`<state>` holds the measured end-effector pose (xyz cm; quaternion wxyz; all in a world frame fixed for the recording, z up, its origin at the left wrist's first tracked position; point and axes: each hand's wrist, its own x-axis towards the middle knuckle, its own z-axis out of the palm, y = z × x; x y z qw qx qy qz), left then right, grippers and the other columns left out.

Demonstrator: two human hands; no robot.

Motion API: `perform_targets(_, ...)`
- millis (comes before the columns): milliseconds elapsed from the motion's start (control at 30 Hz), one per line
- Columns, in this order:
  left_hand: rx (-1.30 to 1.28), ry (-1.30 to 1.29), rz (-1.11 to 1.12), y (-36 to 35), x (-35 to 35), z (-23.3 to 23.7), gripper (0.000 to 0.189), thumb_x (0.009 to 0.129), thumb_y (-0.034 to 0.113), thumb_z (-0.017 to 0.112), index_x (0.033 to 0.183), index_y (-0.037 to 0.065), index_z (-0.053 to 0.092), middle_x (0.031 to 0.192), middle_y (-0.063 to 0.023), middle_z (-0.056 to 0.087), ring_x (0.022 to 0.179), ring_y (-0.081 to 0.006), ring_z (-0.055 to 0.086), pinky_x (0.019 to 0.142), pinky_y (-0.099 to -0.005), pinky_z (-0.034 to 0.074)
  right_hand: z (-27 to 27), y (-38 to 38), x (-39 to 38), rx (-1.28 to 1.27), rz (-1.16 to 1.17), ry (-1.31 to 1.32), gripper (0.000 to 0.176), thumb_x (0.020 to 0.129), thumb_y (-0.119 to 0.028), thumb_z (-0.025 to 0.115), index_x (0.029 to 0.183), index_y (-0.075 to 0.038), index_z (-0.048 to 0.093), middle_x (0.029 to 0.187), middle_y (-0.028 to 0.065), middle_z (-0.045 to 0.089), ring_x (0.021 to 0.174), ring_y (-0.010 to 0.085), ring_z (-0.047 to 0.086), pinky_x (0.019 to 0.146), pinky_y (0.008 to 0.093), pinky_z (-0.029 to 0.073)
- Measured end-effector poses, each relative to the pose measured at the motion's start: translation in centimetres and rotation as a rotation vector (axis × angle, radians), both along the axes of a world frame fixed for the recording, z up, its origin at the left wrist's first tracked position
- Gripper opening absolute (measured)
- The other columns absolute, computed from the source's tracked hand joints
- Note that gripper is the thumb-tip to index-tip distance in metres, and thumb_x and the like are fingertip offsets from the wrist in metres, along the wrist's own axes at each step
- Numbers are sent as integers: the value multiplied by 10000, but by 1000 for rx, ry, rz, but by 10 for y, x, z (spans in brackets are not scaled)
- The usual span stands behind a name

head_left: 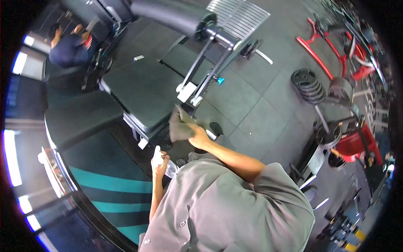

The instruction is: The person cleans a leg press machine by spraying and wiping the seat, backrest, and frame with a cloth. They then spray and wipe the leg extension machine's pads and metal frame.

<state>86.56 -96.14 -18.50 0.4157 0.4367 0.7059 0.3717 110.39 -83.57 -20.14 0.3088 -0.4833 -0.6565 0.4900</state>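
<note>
My left hand [160, 165] is closed around a spray bottle [171, 169] with a white trigger head and a clear body, low in front of my torso. In my right hand [199, 137] is a dark grey-brown cloth [180, 126], which hangs loosely beside the frame of a padded machine. Just beyond both hands lies the black bench pad [142, 90]. A round black roller pad [176, 17] on metal arms rises past it, with a blue knob [221, 81] on the frame.
Another person [73, 48] sits at a machine at the upper left. A stack of weight plates [308, 86] and red-framed equipment [315, 56] stand on the right. A ribbed metal footplate [239, 17] is at the top, and dark floor tiles [256, 113] lie between.
</note>
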Motion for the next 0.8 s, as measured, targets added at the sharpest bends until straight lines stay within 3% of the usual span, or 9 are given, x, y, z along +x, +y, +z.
perform_targets(100, 9, 69, -52, 5, -2, -1, 204, 799, 107, 716, 973, 13, 669, 759, -53, 696, 715, -119, 647, 694, -283, 522, -40, -18, 58, -749, -591, 254, 612, 897, -532, 651, 1186, 7, 649, 1049, 136, 705, 1004, 236, 643, 888, 383, 491)
perform_targets(133, 25, 84, -99, 2, -8, -8, 206, 799, 102, 713, 981, 16, 669, 771, -52, 696, 721, -115, 646, 700, -283, 523, -51, -16, 69, -599, -807, 539, 628, 907, -528, 647, 1219, 15, 619, 1033, 89, 684, 996, 180, 615, 871, 368, 499)
perform_targets(267, -147, 83, -144, 15, 4, 9, 214, 798, 99, 707, 988, 10, 661, 808, -54, 689, 731, -115, 645, 719, -284, 524, -21, 69, 100, -755, -697, 1356, 690, 937, -598, 542, 1327, -29, 508, 1273, 159, 599, 1121, 300, 620, 1007, 473, 494)
perform_targets(333, -62, 118, -155, 24, 21, 15, 208, 805, 107, 698, 981, 6, 654, 782, -45, 678, 731, -114, 644, 722, -289, 526, 13, 124, 83, -814, -832, 1273, 768, 917, -654, 523, 1367, -34, 474, 1364, 137, 528, 1161, 332, 586, 1073, 473, 407)
perform_targets(433, -351, 372, -299, 41, 33, 17, 198, 849, 153, 672, 987, 13, 655, 777, -66, 691, 750, -146, 668, 732, -307, 532, 19, 146, 34, -665, -891, 1428, 496, 960, -605, 499, 1053, -127, 592, 1007, 56, 654, 924, 151, 600, 841, 357, 470)
perform_targets(567, -221, 377, -336, 65, 66, 18, 197, 860, 165, 664, 985, 13, 656, 788, -77, 697, 758, -159, 675, 741, -313, 533, 53, 82, 66, -1153, -864, 1063, 587, 929, -533, 609, 1367, -152, 521, 1283, -21, 615, 1110, 137, 571, 997, 280, 399)
perform_targets(600, -210, 382, -346, 71, 71, 19, 197, 863, 168, 662, 985, 13, 656, 791, -80, 698, 760, -163, 676, 743, -315, 533, 45, 66, 75, -1215, -749, 1022, 594, 935, -504, 610, 1381, -127, 503, 1354, 11, 581, 1180, 179, 568, 1069, 320, 377)
perform_targets(667, -187, 411, -362, 85, 84, 21, 198, 869, 174, 657, 984, 13, 656, 797, -85, 701, 764, -169, 680, 747, -318, 534, -8, 40, 87, -1164, -397, 1231, 944, 854, -628, 626, 1524, -53, 291, 1598, 91, 279, 1462, 228, 251, 1187, 476, 137)
perform_targets(800, -117, 423, -376, 108, 117, 47, 200, 880, 186, 649, 982, 14, 656, 808, -95, 707, 772, -182, 687, 755, -324, 535, 19, 70, 139, -1026, -613, 1220, 813, 904, -578, 607, 1370, 72, 465, 1370, 165, 546, 1250, 243, 525, 1070, 374, 382)
